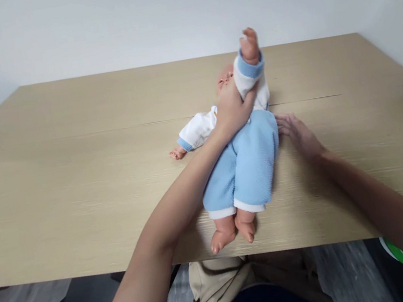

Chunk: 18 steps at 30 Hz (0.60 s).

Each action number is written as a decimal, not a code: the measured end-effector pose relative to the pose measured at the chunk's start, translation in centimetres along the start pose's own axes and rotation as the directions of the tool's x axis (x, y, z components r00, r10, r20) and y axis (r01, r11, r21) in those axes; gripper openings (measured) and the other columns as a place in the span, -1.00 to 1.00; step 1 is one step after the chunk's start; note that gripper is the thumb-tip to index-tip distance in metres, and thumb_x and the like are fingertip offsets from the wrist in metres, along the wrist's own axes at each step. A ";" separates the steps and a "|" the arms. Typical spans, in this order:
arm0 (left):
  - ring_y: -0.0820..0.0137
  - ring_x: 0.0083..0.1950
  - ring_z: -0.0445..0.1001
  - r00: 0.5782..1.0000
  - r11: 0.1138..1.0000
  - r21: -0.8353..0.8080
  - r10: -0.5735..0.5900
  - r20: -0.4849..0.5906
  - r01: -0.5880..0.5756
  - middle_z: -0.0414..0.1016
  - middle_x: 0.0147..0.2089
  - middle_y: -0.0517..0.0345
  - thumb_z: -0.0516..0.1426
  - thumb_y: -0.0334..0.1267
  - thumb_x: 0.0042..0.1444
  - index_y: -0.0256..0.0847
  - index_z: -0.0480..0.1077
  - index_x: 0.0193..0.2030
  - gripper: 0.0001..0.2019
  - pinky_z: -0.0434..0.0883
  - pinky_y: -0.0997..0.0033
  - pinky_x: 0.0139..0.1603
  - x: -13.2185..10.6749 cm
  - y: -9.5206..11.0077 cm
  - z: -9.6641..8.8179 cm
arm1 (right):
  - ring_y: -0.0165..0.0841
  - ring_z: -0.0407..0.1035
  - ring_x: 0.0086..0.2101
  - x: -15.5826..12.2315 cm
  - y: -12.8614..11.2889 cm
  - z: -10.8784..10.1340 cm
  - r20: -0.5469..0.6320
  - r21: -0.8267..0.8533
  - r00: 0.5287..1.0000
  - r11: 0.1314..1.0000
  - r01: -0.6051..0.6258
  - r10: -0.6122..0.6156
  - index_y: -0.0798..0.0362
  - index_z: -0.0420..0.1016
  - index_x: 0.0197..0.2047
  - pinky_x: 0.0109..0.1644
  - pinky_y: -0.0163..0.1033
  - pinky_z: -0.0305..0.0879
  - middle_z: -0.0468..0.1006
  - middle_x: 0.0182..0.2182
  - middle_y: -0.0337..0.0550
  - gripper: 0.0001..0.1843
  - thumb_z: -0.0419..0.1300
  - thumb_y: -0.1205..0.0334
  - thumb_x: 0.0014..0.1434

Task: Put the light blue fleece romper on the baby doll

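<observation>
Head view — left hand (231, 110) lifts doll's arm (248, 74).

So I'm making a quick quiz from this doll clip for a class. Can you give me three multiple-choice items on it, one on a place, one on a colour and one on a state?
1. Where does the doll lie?
A. On the table, feet toward its near edge
B. On the floor
C. In a basket

2. What colour are the doll's trousers?
A. Red
B. Light blue
C. Green

3. What is the left hand doing?
A. Lying flat on the table, away from the doll
B. Hanging below the table
C. Gripping the doll's raised arm by the white sleeve

Answers:
1 A: the doll lies on its back on the wooden table, bare feet at the near edge.
2 B: the trousers are light blue with white cuffs.
3 C: the left hand closes around the sleeve, which points up, while the right hand rests open at the doll's hip.
</observation>
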State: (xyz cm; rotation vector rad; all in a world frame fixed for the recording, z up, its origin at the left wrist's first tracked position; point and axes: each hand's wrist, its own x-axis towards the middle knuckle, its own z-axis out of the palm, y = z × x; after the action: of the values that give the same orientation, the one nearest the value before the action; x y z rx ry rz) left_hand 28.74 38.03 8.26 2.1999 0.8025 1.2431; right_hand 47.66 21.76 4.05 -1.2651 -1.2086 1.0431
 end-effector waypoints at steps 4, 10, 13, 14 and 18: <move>-0.20 0.44 0.56 0.976 0.926 0.376 -0.043 0.213 -0.041 0.62 0.40 -0.39 0.17 -0.15 0.55 -0.34 0.49 0.43 -0.56 0.35 -0.22 0.55 -0.1 3.3 1.1 | 0.05 0.66 0.24 0.4 -0.5 -1.3 0.003 0.173 0.994 0.979 -0.111 0.112 -0.16 0.60 0.36 0.46 0.23 0.54 0.81 0.17 0.01 -0.11 -0.02 -0.66 0.44; -0.24 0.47 0.49 0.921 0.770 0.616 -0.105 0.376 -0.164 0.58 0.41 -0.41 0.14 -0.21 0.59 -0.35 0.45 0.49 -0.55 0.38 -0.18 0.43 -0.6 7.5 1.0 | 0.07 0.62 0.34 0.4 -2.0 -2.5 0.087 0.248 0.969 0.937 -0.245 0.230 -0.17 0.56 0.43 0.55 0.28 0.46 0.80 0.21 0.03 -0.06 -0.09 -0.66 0.42; -0.22 0.44 0.50 0.908 0.732 0.636 -0.057 0.415 -0.245 0.59 0.39 -0.41 0.08 -0.34 0.59 -0.34 0.47 0.46 -0.59 0.41 -0.18 0.36 -0.7 7.1 0.8 | 0.04 0.62 0.35 0.8 -2.4 -2.4 0.124 0.199 0.978 0.962 -0.189 0.167 -0.09 0.50 0.52 0.59 0.29 0.38 0.75 0.32 0.12 -0.04 -0.30 -0.50 0.52; -0.21 0.42 0.50 0.900 0.724 0.633 -0.039 0.435 -0.275 0.59 0.39 -0.40 0.08 -0.37 0.58 -0.33 0.48 0.46 -0.59 0.40 -0.18 0.37 -0.7 6.8 0.7 | 0.02 0.62 0.35 0.9 -2.3 -2.3 0.127 0.156 0.983 0.976 -0.149 0.130 -0.04 0.46 0.56 0.57 0.29 0.40 0.72 0.36 0.16 -0.02 -0.38 -0.42 0.54; -0.20 0.39 0.50 0.868 0.726 0.585 0.032 0.496 -0.361 0.62 0.35 -0.35 0.23 -0.21 0.56 -0.29 0.50 0.42 -0.61 0.37 -0.19 0.40 -0.8 6.0 0.2 | 0.04 0.59 0.39 1.1 -1.4 -2.5 0.024 -0.433 0.998 0.899 0.069 -0.065 0.09 0.41 0.63 0.46 0.33 0.47 0.71 0.36 0.25 0.03 -0.47 -0.33 0.60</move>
State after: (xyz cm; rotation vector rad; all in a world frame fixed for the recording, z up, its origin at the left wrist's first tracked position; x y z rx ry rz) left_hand 30.12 33.23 11.64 3.0706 0.9093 0.4685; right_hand 50.15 22.48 5.73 -1.5448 -1.5371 0.7483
